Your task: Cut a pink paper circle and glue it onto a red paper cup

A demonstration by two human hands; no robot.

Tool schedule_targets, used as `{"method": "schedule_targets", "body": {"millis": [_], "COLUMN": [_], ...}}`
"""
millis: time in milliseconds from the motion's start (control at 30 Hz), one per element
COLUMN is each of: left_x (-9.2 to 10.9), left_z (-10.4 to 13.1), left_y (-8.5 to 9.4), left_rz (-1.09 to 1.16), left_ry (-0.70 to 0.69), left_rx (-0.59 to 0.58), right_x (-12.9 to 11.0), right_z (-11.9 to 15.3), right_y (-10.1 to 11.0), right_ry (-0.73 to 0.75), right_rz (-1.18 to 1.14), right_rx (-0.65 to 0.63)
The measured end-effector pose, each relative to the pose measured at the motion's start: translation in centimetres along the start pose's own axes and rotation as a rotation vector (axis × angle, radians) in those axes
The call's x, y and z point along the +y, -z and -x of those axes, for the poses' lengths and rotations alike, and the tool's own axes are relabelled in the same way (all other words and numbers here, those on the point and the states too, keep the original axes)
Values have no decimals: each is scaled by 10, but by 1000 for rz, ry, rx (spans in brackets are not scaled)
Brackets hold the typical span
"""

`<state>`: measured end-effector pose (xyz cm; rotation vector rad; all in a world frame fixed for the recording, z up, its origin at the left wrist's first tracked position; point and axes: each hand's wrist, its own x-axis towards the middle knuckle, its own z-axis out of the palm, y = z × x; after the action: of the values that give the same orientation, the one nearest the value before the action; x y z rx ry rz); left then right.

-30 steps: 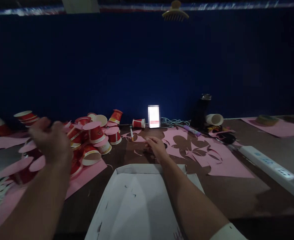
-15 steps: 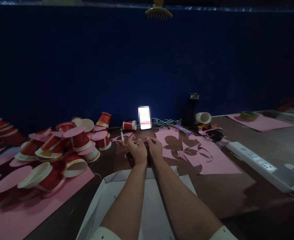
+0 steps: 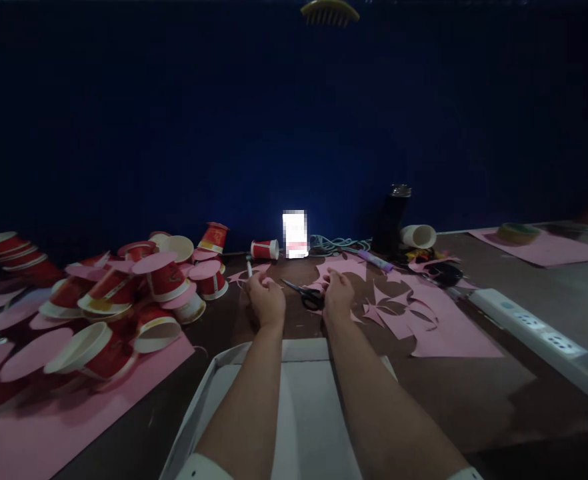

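My left hand (image 3: 267,300) is loosely curled over the dark table, fingers slightly apart, and I see nothing in it. Its fingertips overlap the lower end of a thin white stick (image 3: 249,267). Dark scissors (image 3: 311,298) lie between my two hands, with the blades pointing to the upper left. Just right of their handles is my right hand (image 3: 339,293), half curled with fingers parted and nothing visible in it. Cut pink paper (image 3: 449,320) with petal-shaped gaps spreads to its right. Below my wrists sits a white tray-like box (image 3: 304,353).
Red paper cups (image 3: 164,277) with pink discs crowd the left side over a pink sheet (image 3: 109,407). At the back are a lit phone (image 3: 295,233), a cable (image 3: 341,245), a purple tube (image 3: 375,261) and a black bottle (image 3: 394,217). A power strip (image 3: 529,327) lies right.
My hands were close together in the middle and have moved apart, left hand leftward, right hand rightward. The scissors between them now show clearly. The view has shifted slightly.
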<state>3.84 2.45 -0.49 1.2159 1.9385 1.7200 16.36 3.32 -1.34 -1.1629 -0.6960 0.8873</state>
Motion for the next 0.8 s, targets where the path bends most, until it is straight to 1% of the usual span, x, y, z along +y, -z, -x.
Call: {"method": "schedule_targets", "body": {"millis": [67,133,200,267,367,433,467,567,633,733,800], "left_x": [3,9,17,23,24,16,10,-7,-12,-9,-3], "left_z": [8,15,19,19,15,14,14,16,18,17,14], "left_y": [5,11,23,40,69,85,90,94,93,97,106], "left_rz": [-56,-123,-230,-387,-661,-797,-847,-905,-903,-918,-943], "left_ry": [-104,-231,-338,-393,-429,-403,-379,-325,-339,-356,-361], "left_rx": [-67,-140,-180,-196,-229,-265,-283,-337,-339,-315,-293], "right_x": [-3,-7,-10,-12,-12,-10,-9,-8,-8,-9,-9], "right_z": [8,19,27,32,37,40,41,47,49,52,53], "right_y": [-4,-9,-12,-13,-13,-15,-16,-18,-18,-16,-16], "right_ry": [25,79,169,256,315,354,378,410,394,384,406], "right_rz": [29,95,226,390,539,584,608,740,867,1016,1072], "right_rx": [5,-42,-94,-117,-151,-198,-227,-283,-302,-332,-350]}}
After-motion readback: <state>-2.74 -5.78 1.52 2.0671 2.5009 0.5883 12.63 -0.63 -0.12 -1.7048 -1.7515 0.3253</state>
